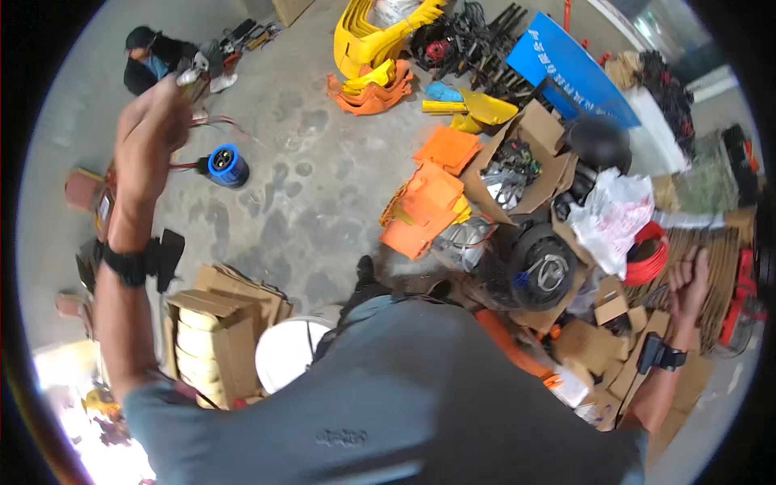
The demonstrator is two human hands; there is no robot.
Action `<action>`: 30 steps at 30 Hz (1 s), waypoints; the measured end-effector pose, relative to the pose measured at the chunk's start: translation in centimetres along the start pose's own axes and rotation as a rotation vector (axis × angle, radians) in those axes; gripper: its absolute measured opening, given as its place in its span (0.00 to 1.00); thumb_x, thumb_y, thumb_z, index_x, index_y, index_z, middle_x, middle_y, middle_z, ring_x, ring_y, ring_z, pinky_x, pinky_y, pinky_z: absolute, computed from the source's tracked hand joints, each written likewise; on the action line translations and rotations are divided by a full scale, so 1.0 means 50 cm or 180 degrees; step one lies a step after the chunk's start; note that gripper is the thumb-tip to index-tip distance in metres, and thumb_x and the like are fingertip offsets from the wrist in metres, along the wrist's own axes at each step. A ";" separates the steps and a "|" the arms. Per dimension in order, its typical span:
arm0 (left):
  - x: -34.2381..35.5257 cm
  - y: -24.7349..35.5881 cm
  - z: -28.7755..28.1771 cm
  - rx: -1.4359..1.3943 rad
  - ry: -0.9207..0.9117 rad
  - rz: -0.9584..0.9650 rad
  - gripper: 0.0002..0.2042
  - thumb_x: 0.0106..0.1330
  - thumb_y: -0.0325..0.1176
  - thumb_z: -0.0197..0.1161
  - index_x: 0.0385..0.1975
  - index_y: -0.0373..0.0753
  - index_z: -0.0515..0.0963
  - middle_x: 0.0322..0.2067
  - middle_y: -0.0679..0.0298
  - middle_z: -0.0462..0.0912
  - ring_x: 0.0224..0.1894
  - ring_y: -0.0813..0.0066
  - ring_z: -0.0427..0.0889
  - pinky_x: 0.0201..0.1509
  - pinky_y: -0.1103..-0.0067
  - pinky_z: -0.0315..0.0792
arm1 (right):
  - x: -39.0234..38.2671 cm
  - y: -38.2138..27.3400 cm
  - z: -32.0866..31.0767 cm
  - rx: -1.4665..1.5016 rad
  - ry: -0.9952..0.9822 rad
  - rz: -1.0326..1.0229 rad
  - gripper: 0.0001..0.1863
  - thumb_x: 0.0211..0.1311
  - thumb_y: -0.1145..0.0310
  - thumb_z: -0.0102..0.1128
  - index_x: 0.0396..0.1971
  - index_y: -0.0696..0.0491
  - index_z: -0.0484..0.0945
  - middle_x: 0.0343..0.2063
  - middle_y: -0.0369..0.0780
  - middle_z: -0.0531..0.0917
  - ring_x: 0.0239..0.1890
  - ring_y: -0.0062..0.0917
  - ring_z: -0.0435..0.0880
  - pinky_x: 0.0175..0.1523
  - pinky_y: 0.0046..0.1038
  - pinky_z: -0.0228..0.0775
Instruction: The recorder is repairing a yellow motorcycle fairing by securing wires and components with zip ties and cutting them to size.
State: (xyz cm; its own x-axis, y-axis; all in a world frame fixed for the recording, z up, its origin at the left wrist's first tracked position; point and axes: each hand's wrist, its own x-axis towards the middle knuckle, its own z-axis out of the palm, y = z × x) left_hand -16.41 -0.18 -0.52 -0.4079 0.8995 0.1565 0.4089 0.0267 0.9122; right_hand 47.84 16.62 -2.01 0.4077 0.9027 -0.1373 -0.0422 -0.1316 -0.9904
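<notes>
My left hand point(153, 133) is raised at the upper left, its fingers closed. What lies in them, if anything, I cannot make out. Just right of that wrist shows a blue cylinder point(227, 166) with a dark, hollow-looking end. Red and black wires point(187, 166) run from it behind my forearm, and thin reddish wires point(217, 121) curve out beside the hand. Far to the right, my right hand point(689, 283) is held out with its fingers loosely bent and apart, nothing visible in it. Nearest to it is a coil of red hose or cable point(647, 257).
A person point(153, 61) crouches at the far left. Yellow and orange plastic parts point(420, 206) lie on the concrete floor point(315, 170). Cartons, a black round part point(543, 263) and a white bag point(612, 214) crowd the right. A white bucket point(279, 353) and a carton point(234, 339) stand near left.
</notes>
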 end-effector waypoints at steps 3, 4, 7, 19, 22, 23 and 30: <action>-0.065 -0.092 0.042 0.0759 0.0161 0.0893 0.23 0.76 0.46 0.44 0.19 0.37 0.69 0.19 0.66 0.72 0.20 0.83 0.60 0.25 0.82 0.55 | 0.053 0.120 -0.041 0.0066 -0.2140 0.0078 0.10 0.72 0.59 0.49 0.33 0.49 0.70 0.17 0.25 0.62 0.15 0.08 0.58 0.18 0.15 0.48; -0.069 -0.139 0.077 0.0178 -0.0262 0.0533 0.23 0.75 0.46 0.45 0.24 0.34 0.74 0.20 0.66 0.74 0.21 0.83 0.62 0.26 0.83 0.56 | 0.008 0.155 0.049 -0.0504 -0.1844 0.0171 0.10 0.71 0.61 0.49 0.31 0.50 0.69 0.17 0.25 0.61 0.16 0.10 0.58 0.19 0.16 0.48; -0.097 -0.180 0.111 0.0085 0.0108 -0.0239 0.21 0.75 0.43 0.47 0.24 0.33 0.76 0.23 0.63 0.78 0.26 0.80 0.70 0.31 0.82 0.63 | -0.047 0.229 0.118 -0.1201 -0.2757 -0.0018 0.15 0.68 0.62 0.53 0.44 0.59 0.76 0.23 0.31 0.73 0.25 0.15 0.71 0.35 0.19 0.65; -0.180 -0.360 0.211 -0.2860 0.0658 -0.1056 0.22 0.74 0.48 0.46 0.34 0.31 0.75 0.48 0.42 0.79 0.57 0.47 0.74 0.60 0.54 0.67 | -0.102 0.495 0.109 -0.1903 -0.2646 0.0348 0.16 0.55 0.68 0.61 0.42 0.60 0.78 0.35 0.37 0.81 0.37 0.20 0.78 0.45 0.23 0.69; -0.198 -0.342 0.214 -0.2450 0.0753 -0.1038 0.21 0.74 0.48 0.48 0.41 0.32 0.75 0.53 0.43 0.75 0.59 0.51 0.72 0.58 0.56 0.67 | -0.116 0.529 0.119 -0.1638 -0.2789 0.0172 0.15 0.54 0.68 0.61 0.39 0.61 0.79 0.33 0.37 0.81 0.38 0.22 0.79 0.46 0.25 0.69; -0.203 -0.344 0.203 -0.2270 0.0728 -0.0991 0.22 0.73 0.48 0.48 0.45 0.31 0.75 0.55 0.44 0.75 0.60 0.53 0.72 0.58 0.57 0.68 | -0.117 0.543 0.127 -0.1423 -0.2957 -0.0075 0.15 0.54 0.68 0.61 0.38 0.61 0.79 0.32 0.38 0.81 0.38 0.24 0.79 0.47 0.27 0.69; -0.217 -0.328 0.223 -0.1630 0.0554 -0.1217 0.20 0.73 0.44 0.51 0.45 0.29 0.75 0.47 0.52 0.79 0.45 0.63 0.80 0.49 0.68 0.74 | -0.138 0.629 0.211 -0.1437 -0.3212 0.0611 0.15 0.57 0.68 0.62 0.41 0.61 0.79 0.35 0.42 0.83 0.41 0.27 0.80 0.49 0.29 0.70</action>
State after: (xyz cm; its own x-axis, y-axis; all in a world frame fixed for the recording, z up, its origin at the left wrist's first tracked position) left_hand -9.58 -5.52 -21.40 -0.5907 0.7831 -0.1944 -0.2132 0.0809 0.9736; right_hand 34.09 10.59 -32.40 -0.5044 0.7431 -0.4398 0.3931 -0.2559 -0.8832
